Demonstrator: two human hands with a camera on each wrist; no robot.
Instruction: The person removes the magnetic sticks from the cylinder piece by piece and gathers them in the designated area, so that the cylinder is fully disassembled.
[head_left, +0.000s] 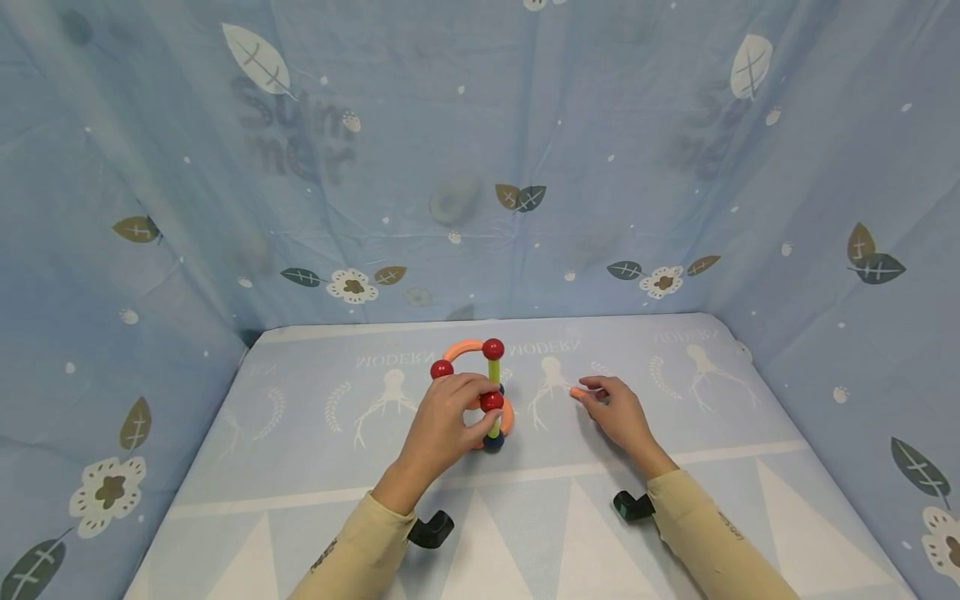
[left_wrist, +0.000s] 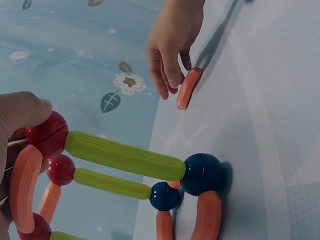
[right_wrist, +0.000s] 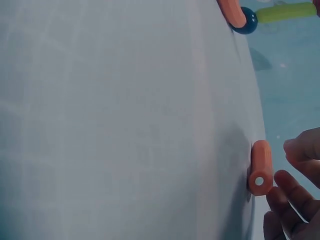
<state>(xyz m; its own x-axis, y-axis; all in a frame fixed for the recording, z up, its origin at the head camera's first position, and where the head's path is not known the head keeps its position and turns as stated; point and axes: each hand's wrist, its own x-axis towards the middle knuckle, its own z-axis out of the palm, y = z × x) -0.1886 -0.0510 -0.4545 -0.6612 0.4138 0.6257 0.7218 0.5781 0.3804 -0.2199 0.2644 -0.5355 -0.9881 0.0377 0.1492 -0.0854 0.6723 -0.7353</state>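
A magnetic ball-and-stick frame stands on the table, made of red balls on top, dark blue balls below, green upright rods and curved orange rods. My left hand grips it at a near upper red ball, the thumb on the ball and fingers behind. Off to the right, a loose curved orange rod lies on the table. My right hand is right beside that rod, thumb and fingers parted; in the right wrist view the rod sits outside the fingertips.
A pale blue patterned cloth covers the table. Blue curtains with leaf and flower prints close off the back and both sides. Black wrist mounts stick out from the tan sleeves.
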